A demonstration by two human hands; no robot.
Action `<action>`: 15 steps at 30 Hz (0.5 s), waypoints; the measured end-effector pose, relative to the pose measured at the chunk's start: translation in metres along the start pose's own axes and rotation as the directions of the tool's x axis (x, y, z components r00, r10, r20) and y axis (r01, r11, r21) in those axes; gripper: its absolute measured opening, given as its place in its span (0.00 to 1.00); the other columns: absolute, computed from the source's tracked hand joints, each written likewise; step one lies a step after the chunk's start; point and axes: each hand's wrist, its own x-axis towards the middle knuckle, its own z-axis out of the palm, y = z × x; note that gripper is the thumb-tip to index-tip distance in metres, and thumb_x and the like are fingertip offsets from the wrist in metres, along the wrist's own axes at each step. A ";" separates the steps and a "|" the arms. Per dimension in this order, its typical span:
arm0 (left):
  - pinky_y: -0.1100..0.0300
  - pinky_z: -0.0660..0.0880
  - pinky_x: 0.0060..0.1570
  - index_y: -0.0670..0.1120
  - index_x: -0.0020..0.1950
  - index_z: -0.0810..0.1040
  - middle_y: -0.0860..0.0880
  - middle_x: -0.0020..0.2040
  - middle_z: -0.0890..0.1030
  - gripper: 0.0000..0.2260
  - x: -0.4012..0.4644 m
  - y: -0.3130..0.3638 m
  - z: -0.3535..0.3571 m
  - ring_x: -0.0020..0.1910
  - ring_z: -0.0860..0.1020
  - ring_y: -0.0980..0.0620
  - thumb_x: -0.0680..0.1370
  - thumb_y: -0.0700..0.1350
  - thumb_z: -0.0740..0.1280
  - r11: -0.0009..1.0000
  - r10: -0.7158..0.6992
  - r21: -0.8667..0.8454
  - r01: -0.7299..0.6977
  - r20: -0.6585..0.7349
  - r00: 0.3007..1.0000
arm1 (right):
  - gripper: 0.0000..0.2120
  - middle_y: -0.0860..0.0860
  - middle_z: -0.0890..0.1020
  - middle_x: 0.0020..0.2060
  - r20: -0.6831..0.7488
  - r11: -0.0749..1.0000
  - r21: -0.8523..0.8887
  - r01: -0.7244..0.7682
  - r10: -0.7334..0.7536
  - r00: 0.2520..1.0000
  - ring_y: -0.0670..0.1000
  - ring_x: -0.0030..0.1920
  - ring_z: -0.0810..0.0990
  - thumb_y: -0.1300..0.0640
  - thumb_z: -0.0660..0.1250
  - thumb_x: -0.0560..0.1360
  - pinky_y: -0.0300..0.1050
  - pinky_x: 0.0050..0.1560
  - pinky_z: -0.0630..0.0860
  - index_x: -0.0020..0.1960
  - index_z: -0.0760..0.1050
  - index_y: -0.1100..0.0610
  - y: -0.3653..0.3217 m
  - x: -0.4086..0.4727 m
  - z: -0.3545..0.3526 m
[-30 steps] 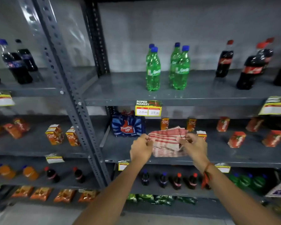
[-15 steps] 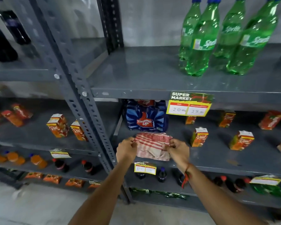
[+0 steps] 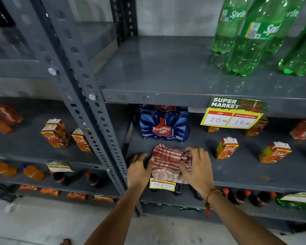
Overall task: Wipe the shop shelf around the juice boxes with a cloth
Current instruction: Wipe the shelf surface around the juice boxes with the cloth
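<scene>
A red-and-white checked cloth (image 3: 167, 160) lies bunched on the grey middle shelf (image 3: 245, 172), near its front edge. My left hand (image 3: 139, 169) rests at the cloth's left side, fingers spread on the shelf. My right hand (image 3: 198, 166) presses on the cloth's right part, fingers apart over the fabric. Orange Real juice boxes (image 3: 226, 148) (image 3: 274, 152) stand to the right on the same shelf, apart from the cloth. More juice boxes (image 3: 256, 127) sit further back.
A blue Thums Up multipack (image 3: 164, 123) stands just behind the cloth. A perforated steel upright (image 3: 94, 121) rises left of my left hand. Green Sprite bottles (image 3: 251, 38) stand on the shelf above, which carries a yellow price tag (image 3: 233, 113). Cola bottles (image 3: 237, 197) fill the shelf below.
The view has moved closer to the shelf. The cloth, held up between both hands before, now lies on the shelf. My hands have opened and rest flat on and beside it.
</scene>
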 end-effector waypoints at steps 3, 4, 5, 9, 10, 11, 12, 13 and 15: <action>0.47 0.69 0.65 0.47 0.68 0.70 0.45 0.67 0.73 0.16 -0.001 0.000 0.007 0.67 0.67 0.43 0.81 0.46 0.57 0.982 0.127 0.143 -0.123 -0.022 0.992 | 0.25 0.52 0.75 0.60 0.062 0.961 -0.071 0.269 -0.265 0.962 0.53 0.60 0.73 0.40 0.63 0.72 0.50 0.58 0.76 0.64 0.70 0.53 -0.014 0.005 0.006; 0.48 0.65 0.69 0.46 0.71 0.66 0.45 0.71 0.70 0.18 0.000 -0.001 0.010 0.70 0.64 0.44 0.80 0.44 0.57 0.972 0.151 0.182 -0.149 0.000 0.988 | 0.28 0.53 0.75 0.65 0.123 0.938 -0.093 0.334 -0.322 0.939 0.55 0.65 0.72 0.37 0.62 0.73 0.52 0.63 0.74 0.66 0.70 0.53 -0.017 0.008 0.011; 0.49 0.59 0.73 0.44 0.73 0.62 0.45 0.74 0.66 0.21 0.002 -0.002 0.012 0.74 0.59 0.45 0.80 0.43 0.56 0.960 0.169 0.222 -0.172 0.032 0.985 | 0.31 0.54 0.73 0.68 0.191 0.914 -0.117 0.388 -0.363 0.912 0.56 0.69 0.69 0.35 0.60 0.73 0.54 0.69 0.69 0.69 0.68 0.53 -0.020 0.011 0.016; 0.51 0.40 0.76 0.41 0.76 0.43 0.44 0.79 0.45 0.27 0.016 -0.011 0.019 0.76 0.40 0.50 0.81 0.44 0.52 0.928 0.156 0.326 -0.181 0.104 0.982 | 0.41 0.52 0.62 0.77 0.438 0.873 -0.179 0.454 -0.343 0.831 0.56 0.78 0.56 0.30 0.56 0.71 0.54 0.77 0.49 0.77 0.59 0.53 -0.025 0.022 0.033; 0.51 0.39 0.75 0.41 0.76 0.41 0.44 0.78 0.43 0.27 0.019 -0.011 0.020 0.76 0.38 0.50 0.81 0.45 0.50 0.925 0.133 0.341 -0.165 0.117 0.984 | 0.43 0.52 0.60 0.78 0.487 0.882 -0.185 0.432 -0.300 0.820 0.56 0.78 0.54 0.30 0.55 0.70 0.55 0.78 0.46 0.78 0.56 0.53 -0.024 0.024 0.038; 0.51 0.38 0.75 0.41 0.75 0.39 0.44 0.78 0.41 0.26 0.021 -0.011 0.021 0.76 0.37 0.50 0.82 0.46 0.48 0.923 0.112 0.353 -0.152 0.131 0.985 | 0.43 0.52 0.58 0.78 0.522 0.898 -0.180 0.400 -0.258 0.813 0.56 0.78 0.53 0.30 0.55 0.71 0.55 0.78 0.47 0.78 0.55 0.52 -0.022 0.025 0.041; 0.52 0.38 0.75 0.41 0.75 0.38 0.44 0.78 0.40 0.26 0.023 -0.011 0.022 0.76 0.36 0.50 0.82 0.46 0.46 0.922 0.093 0.360 -0.140 0.146 0.985 | 0.42 0.52 0.57 0.79 0.538 0.915 -0.168 0.366 -0.226 0.812 0.56 0.78 0.53 0.31 0.55 0.72 0.55 0.78 0.48 0.78 0.54 0.52 -0.021 0.025 0.044; 0.52 0.38 0.75 0.41 0.75 0.38 0.44 0.78 0.39 0.25 0.024 -0.012 0.024 0.76 0.36 0.50 0.82 0.47 0.45 0.922 0.077 0.365 -0.133 0.162 0.984 | 0.39 0.52 0.58 0.79 0.536 0.929 -0.150 0.338 -0.211 0.817 0.55 0.78 0.54 0.33 0.56 0.73 0.55 0.77 0.51 0.78 0.55 0.52 -0.019 0.024 0.046; 0.53 0.38 0.75 0.40 0.75 0.38 0.44 0.78 0.40 0.26 0.025 -0.014 0.027 0.76 0.37 0.50 0.82 0.48 0.46 0.922 0.056 0.368 -0.122 0.185 0.981 | 0.33 0.52 0.62 0.77 0.494 0.943 -0.111 0.314 -0.222 0.841 0.55 0.77 0.59 0.40 0.58 0.75 0.54 0.77 0.58 0.77 0.61 0.52 -0.016 0.022 0.049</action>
